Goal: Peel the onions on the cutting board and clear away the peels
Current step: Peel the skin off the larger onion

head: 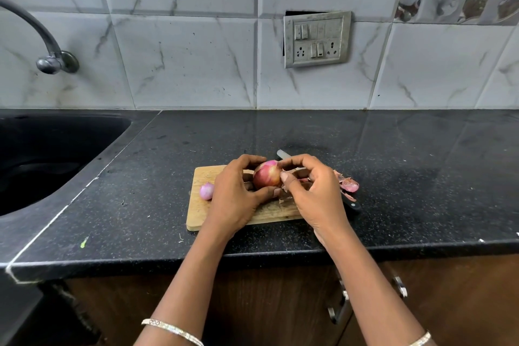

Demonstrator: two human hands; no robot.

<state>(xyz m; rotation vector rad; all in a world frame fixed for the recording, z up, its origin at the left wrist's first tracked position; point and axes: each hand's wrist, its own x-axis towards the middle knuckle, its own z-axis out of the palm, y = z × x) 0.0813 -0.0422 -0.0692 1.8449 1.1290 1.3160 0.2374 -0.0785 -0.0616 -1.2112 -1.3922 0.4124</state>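
At frame centre your left hand [238, 194] cradles the round pink-red onion [266, 175] just above the pale wooden cutting board [202, 216], steadying it — your right hand [314, 191] pinches its papery skin, likely stripping it toward the loose pink peels [348, 184] right of centre.

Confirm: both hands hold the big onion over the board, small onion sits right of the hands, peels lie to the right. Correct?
One error. The head view shows the small onion on the left part of the cutting board, beside the left hand, not right of the hands. The rest stands: left and right hand hold the big onion over the board; peels lie to the right.
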